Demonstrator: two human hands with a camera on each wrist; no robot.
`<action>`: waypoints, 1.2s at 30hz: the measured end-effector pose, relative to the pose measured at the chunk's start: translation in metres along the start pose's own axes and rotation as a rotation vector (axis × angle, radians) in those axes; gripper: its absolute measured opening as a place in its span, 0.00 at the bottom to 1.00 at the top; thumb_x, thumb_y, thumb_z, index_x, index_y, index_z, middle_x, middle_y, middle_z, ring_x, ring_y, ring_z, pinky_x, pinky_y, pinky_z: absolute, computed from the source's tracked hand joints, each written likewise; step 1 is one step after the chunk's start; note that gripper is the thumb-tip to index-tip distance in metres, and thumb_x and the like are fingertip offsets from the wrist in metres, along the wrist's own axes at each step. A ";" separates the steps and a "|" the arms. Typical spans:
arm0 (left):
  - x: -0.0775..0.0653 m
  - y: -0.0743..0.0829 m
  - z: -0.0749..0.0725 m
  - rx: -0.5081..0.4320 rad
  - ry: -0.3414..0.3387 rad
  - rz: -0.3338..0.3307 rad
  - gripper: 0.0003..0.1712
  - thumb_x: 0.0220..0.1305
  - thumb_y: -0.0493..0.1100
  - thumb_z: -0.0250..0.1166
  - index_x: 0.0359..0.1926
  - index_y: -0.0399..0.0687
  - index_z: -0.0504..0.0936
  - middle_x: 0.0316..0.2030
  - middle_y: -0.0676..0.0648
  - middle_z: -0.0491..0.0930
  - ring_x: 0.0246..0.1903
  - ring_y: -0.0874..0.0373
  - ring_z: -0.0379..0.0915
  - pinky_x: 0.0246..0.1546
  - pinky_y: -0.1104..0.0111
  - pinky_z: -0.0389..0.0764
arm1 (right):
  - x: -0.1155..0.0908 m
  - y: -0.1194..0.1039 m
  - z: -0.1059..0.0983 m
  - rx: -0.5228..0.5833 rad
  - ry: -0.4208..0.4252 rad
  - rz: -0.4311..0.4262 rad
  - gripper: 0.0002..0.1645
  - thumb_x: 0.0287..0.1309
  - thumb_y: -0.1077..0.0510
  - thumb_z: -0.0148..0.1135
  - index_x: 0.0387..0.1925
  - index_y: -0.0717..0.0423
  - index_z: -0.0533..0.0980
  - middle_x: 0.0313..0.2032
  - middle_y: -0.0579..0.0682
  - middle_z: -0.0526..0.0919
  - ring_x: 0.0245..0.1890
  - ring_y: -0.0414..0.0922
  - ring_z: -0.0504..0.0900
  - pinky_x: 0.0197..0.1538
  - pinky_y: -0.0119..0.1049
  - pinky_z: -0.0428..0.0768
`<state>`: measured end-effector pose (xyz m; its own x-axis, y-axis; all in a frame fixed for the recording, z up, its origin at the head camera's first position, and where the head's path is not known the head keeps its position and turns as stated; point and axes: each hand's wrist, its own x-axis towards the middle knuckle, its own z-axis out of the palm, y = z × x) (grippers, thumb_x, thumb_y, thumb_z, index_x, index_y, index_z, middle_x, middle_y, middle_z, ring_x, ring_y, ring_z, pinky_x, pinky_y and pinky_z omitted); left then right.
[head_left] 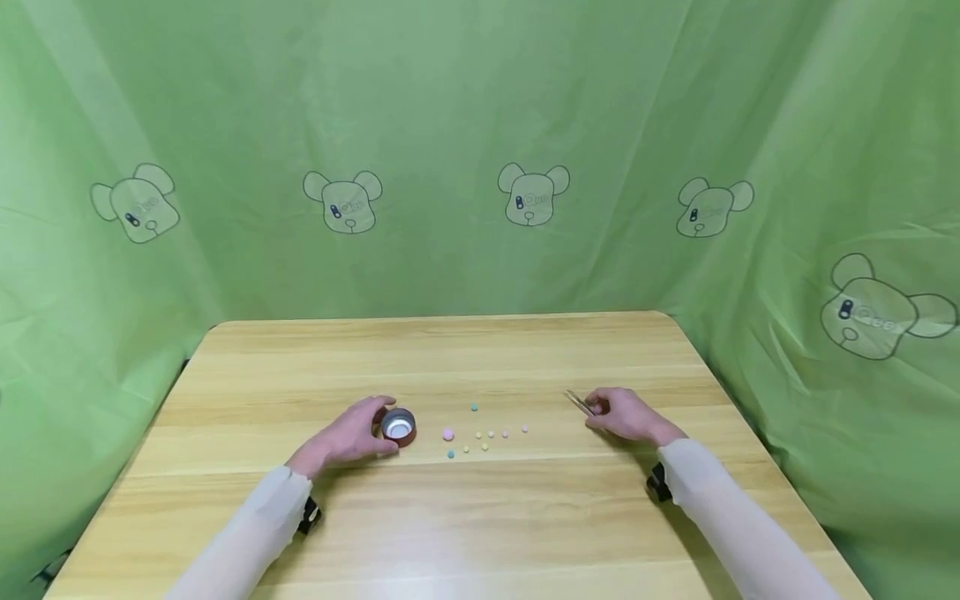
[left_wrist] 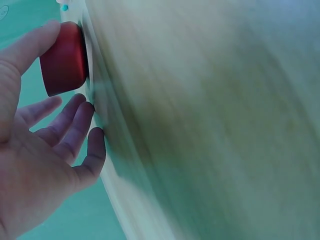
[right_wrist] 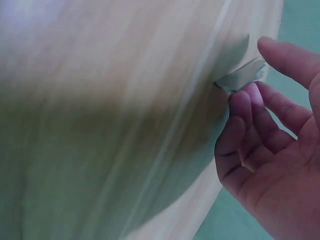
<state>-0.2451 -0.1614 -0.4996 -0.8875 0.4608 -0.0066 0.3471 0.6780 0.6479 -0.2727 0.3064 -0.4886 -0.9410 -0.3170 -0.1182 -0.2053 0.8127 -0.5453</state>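
A small round red tin [head_left: 399,427] with a silvery inside stands on the left part of the table. My left hand [head_left: 354,433] curves round it, thumb on the near side and fingers on the far side. From the left wrist view, the thumb touches the tin's red wall [left_wrist: 65,60]. On the right, my right hand [head_left: 628,415] holds thin metal tweezers [head_left: 578,403] low over the table, tips pointing left and away. Only a flat metal part of the tweezers [right_wrist: 242,76] shows near the fingertips in the right wrist view.
Between the hands lie several small beads: a larger pink one [head_left: 448,434], a blue one [head_left: 474,407] farther back, another blue one [head_left: 451,454], and yellow and pink ones. Green curtains [head_left: 450,267] surround the wooden table [head_left: 465,358] at the back and sides.
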 end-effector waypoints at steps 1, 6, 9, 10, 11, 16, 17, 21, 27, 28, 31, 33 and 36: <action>0.000 0.000 0.000 0.004 0.000 0.004 0.46 0.40 0.50 0.72 0.59 0.38 0.62 0.45 0.47 0.72 0.46 0.54 0.67 0.50 0.57 0.64 | 0.000 0.000 0.000 0.003 0.000 0.002 0.17 0.48 0.58 0.63 0.40 0.62 0.73 0.26 0.47 0.73 0.27 0.43 0.70 0.33 0.37 0.69; 0.000 -0.001 0.000 0.018 0.000 0.020 0.40 0.40 0.48 0.72 0.55 0.40 0.66 0.43 0.47 0.73 0.44 0.56 0.68 0.49 0.59 0.65 | 0.002 0.003 0.002 -0.022 -0.001 0.000 0.11 0.50 0.58 0.62 0.35 0.60 0.75 0.23 0.47 0.72 0.23 0.41 0.69 0.28 0.34 0.68; 0.000 -0.001 0.002 0.004 -0.008 0.030 0.39 0.41 0.49 0.71 0.54 0.42 0.67 0.43 0.48 0.73 0.43 0.57 0.68 0.48 0.60 0.66 | 0.003 0.003 0.003 -0.038 0.007 0.006 0.11 0.51 0.57 0.61 0.35 0.59 0.75 0.22 0.47 0.72 0.22 0.40 0.68 0.26 0.32 0.67; 0.001 -0.002 0.002 -0.003 -0.009 0.032 0.38 0.41 0.50 0.71 0.54 0.43 0.67 0.43 0.49 0.73 0.43 0.57 0.68 0.47 0.60 0.66 | 0.003 0.003 0.003 -0.043 0.010 0.006 0.11 0.51 0.57 0.61 0.35 0.59 0.75 0.22 0.47 0.72 0.22 0.40 0.68 0.26 0.32 0.67; 0.001 -0.002 0.003 -0.007 -0.012 0.035 0.38 0.41 0.51 0.71 0.53 0.44 0.67 0.43 0.49 0.73 0.43 0.58 0.68 0.47 0.61 0.67 | 0.003 0.003 0.003 -0.049 0.013 0.004 0.11 0.52 0.56 0.61 0.35 0.59 0.75 0.22 0.46 0.72 0.22 0.40 0.68 0.26 0.32 0.67; 0.002 -0.004 0.004 -0.039 -0.022 0.037 0.33 0.44 0.51 0.70 0.52 0.48 0.69 0.42 0.51 0.73 0.42 0.59 0.68 0.46 0.62 0.67 | 0.006 0.003 0.004 -0.095 0.023 -0.023 0.12 0.52 0.55 0.60 0.36 0.58 0.75 0.22 0.45 0.72 0.21 0.40 0.68 0.26 0.32 0.67; 0.002 -0.004 0.004 -0.042 -0.024 0.037 0.32 0.44 0.51 0.69 0.51 0.48 0.69 0.42 0.51 0.73 0.42 0.59 0.68 0.45 0.62 0.67 | 0.007 0.004 0.004 -0.106 0.028 -0.028 0.11 0.52 0.55 0.60 0.35 0.58 0.75 0.21 0.44 0.72 0.21 0.39 0.68 0.26 0.32 0.68; 0.003 -0.005 0.003 -0.046 -0.025 0.038 0.31 0.44 0.51 0.69 0.50 0.49 0.70 0.41 0.52 0.74 0.41 0.60 0.68 0.45 0.62 0.68 | 0.009 0.003 0.005 -0.128 0.042 -0.044 0.08 0.51 0.58 0.60 0.33 0.58 0.75 0.21 0.44 0.73 0.21 0.39 0.69 0.27 0.33 0.68; 0.005 -0.005 0.003 -0.053 -0.018 0.051 0.30 0.43 0.51 0.70 0.48 0.50 0.71 0.40 0.53 0.74 0.40 0.60 0.69 0.44 0.62 0.68 | 0.010 0.000 0.003 -0.138 0.048 -0.044 0.05 0.51 0.60 0.59 0.31 0.58 0.75 0.22 0.45 0.73 0.23 0.40 0.69 0.30 0.35 0.69; 0.006 -0.005 0.002 -0.054 -0.014 0.054 0.30 0.43 0.51 0.70 0.48 0.50 0.71 0.40 0.53 0.74 0.40 0.60 0.69 0.44 0.62 0.68 | 0.010 0.000 0.003 -0.143 0.049 -0.054 0.05 0.52 0.60 0.58 0.31 0.58 0.75 0.23 0.45 0.73 0.23 0.40 0.69 0.30 0.35 0.69; 0.006 -0.005 0.001 -0.067 -0.009 0.059 0.30 0.42 0.49 0.71 0.48 0.50 0.71 0.40 0.52 0.74 0.41 0.59 0.69 0.44 0.61 0.68 | 0.011 0.000 0.002 -0.157 0.058 -0.077 0.04 0.53 0.59 0.58 0.30 0.57 0.74 0.23 0.44 0.73 0.24 0.40 0.69 0.31 0.35 0.69; 0.006 -0.005 0.001 -0.073 -0.010 0.058 0.30 0.42 0.49 0.71 0.48 0.50 0.72 0.40 0.52 0.74 0.41 0.59 0.69 0.44 0.61 0.67 | 0.011 0.000 0.002 -0.163 0.058 -0.094 0.04 0.53 0.59 0.57 0.30 0.56 0.73 0.23 0.43 0.72 0.24 0.40 0.69 0.31 0.35 0.69; 0.006 -0.006 0.000 -0.070 -0.016 0.053 0.30 0.42 0.50 0.71 0.48 0.50 0.72 0.40 0.52 0.74 0.40 0.59 0.69 0.44 0.61 0.68 | 0.009 -0.001 0.001 -0.168 0.043 -0.114 0.04 0.53 0.60 0.57 0.31 0.56 0.72 0.24 0.43 0.72 0.25 0.39 0.70 0.31 0.35 0.70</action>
<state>-0.2519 -0.1625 -0.5038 -0.8634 0.5042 0.0170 0.3707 0.6112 0.6993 -0.2805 0.3018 -0.4900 -0.9189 -0.3937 -0.0260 -0.3501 0.8439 -0.4065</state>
